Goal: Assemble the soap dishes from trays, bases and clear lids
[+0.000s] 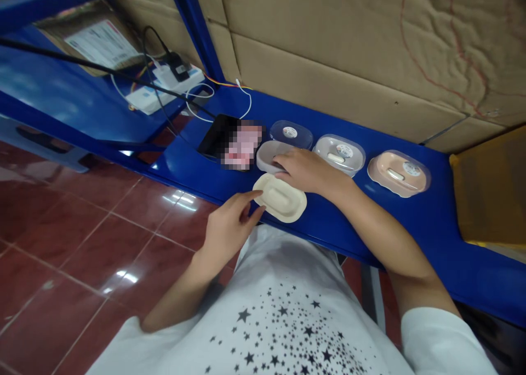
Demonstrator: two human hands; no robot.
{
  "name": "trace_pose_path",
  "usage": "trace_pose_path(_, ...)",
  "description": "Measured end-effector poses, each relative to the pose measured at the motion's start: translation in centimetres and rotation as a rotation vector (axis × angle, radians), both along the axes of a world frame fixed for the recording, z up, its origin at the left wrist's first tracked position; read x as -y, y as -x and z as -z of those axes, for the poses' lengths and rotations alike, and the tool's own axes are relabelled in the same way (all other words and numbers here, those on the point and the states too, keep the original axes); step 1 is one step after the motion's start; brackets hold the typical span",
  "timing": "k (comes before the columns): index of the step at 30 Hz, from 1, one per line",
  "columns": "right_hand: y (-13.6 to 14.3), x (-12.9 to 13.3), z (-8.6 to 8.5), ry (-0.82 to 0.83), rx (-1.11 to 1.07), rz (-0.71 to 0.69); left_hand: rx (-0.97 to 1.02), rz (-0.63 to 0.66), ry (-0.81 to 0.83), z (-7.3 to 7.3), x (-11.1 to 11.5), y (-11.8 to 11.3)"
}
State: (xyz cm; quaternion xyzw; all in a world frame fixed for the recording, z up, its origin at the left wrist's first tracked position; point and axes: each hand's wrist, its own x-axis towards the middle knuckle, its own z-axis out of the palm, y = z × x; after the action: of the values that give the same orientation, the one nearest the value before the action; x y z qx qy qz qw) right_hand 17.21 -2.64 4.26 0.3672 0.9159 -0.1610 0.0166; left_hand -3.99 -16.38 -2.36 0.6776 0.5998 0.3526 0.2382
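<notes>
My left hand (230, 221) has thumb and fingers on the left edge of a cream oval lid (281, 198) with a raised bar across its middle. The lid lies at the table's near edge. Just behind it is a pale oval container (263, 159), which looks uncovered. My right hand (298, 169) bends down over that container, thumb near its front rim; the fingertips and anything between them are hidden. A clear oval cover (293, 134) with a round sticker lies behind the container.
To the right stand a white oval box (349, 150) and a pinkish one (400, 175), both under clear covers with stickers. A phone with a blurred screen (242, 145) leans at the left. Cables and a power strip (164, 87) lie farther left. Cardboard (329, 52) lines the back.
</notes>
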Motion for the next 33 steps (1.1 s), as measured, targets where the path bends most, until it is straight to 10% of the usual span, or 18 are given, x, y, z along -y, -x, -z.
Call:
trace_pose_path(5, 0.4, -0.5, 1.3, -0.144, 0.054, -0.006, -0.292, 0.385, -0.117, 1.0, -0.4, -0.6)
trace_pose_path(13, -2.4, -0.7, -1.8, -0.034, -0.028, -0.013, -0.323, 0.27, -0.147, 1.7, -0.7, -0.9)
trace_pose_path(18, -8.1, -1.9, -3.2, -0.061, 0.017, 0.29, -0.26, 0.201, -0.186, 1.3, -0.7, -1.9)
trace_pose_path(23, -10.2, -3.4, -1.6, 0.071, 0.226, 0.504, 0.329, 0.313, 0.047, -0.8, 0.7, -4.2)
trace_pose_path(28, -12.1, -2.8, -3.5, 0.22, 0.182, 0.497, 1.126, 0.883, 1.051, -0.3, 0.6, -8.1)
trace_pose_path(33, -13.0, 1.3, -6.9, 0.257, 0.004, 0.326, 1.471, 0.648, 1.001, 1.0, -0.9, -11.1)
